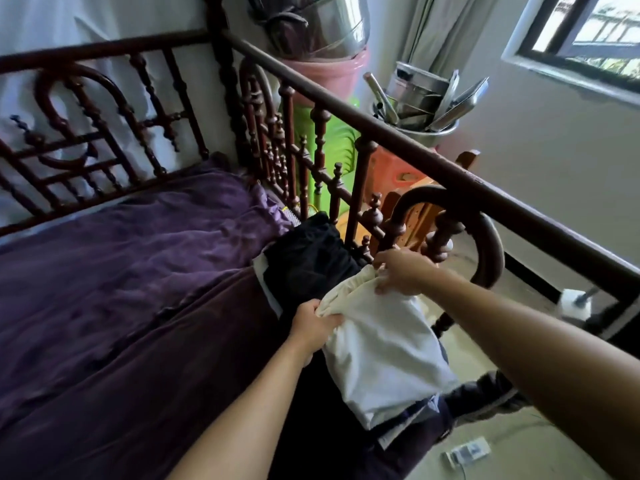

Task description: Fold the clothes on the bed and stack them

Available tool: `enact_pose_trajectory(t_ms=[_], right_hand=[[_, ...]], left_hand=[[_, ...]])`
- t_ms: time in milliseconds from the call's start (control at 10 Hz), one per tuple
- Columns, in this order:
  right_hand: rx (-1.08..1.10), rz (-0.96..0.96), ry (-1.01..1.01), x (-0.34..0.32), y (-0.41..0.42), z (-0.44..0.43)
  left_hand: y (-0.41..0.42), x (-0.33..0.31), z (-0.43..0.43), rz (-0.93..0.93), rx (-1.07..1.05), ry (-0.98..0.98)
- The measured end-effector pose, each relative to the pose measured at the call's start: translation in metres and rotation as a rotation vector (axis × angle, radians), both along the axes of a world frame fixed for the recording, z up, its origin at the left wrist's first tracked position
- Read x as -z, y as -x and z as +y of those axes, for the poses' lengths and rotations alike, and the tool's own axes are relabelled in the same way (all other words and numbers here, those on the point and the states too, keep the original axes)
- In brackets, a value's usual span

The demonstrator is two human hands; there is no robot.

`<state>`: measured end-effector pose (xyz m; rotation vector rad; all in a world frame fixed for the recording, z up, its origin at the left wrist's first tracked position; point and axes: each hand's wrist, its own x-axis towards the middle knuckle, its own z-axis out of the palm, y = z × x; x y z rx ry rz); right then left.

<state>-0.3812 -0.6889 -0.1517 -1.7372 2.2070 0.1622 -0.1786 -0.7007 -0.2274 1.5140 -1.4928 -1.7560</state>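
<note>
Both grips pinch the white garment's (pixel 381 344) top edge: left hand (pixel 311 327) at 9 o'clock, right hand (pixel 401 271) at 1. Its long axis hangs toward 5 o'clock, with the black stack (pixel 308 258) just beyond at 11.

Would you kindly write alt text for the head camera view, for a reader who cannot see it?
Two bare hands, left hand and right hand, grip the top edge of a white garment lying over black clothes at the edge of a purple-covered bed. A dark wooden bed rail runs alongside.

Folded garment (pixel 384 344) atop clothes pile (pixel 308 261) at bed's (pixel 121 306) right edge, beside the railing (pixel 346 109).
</note>
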Motion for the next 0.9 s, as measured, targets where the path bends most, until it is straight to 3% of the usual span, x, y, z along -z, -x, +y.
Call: enact_pose_trajectory(t_ms=[100,200,300,600,900], right_hand=[[-0.009,0.103,0.033,0.057,0.001,-0.014],[-0.109,0.088,0.036,0.108,-0.002,-0.012],[-0.159,0.005,-0.003,0.150,-0.006,0.007],[-0.106,-0.013,0.000,0.192,0.001,0.022],[-0.251,0.193,-0.020,0.134,-0.034,-0.002]], left_hand=[[0.011,0.038,-0.022,-0.356,0.016,0.196],[0.013,0.071,-0.026,-0.638,0.169,0.636],[0.015,0.108,-0.017,-0.727,0.421,0.793],[0.015,0.132,-0.009,-0.832,0.634,0.626],[-0.048,0.059,0.040,-0.900,0.485,0.474]])
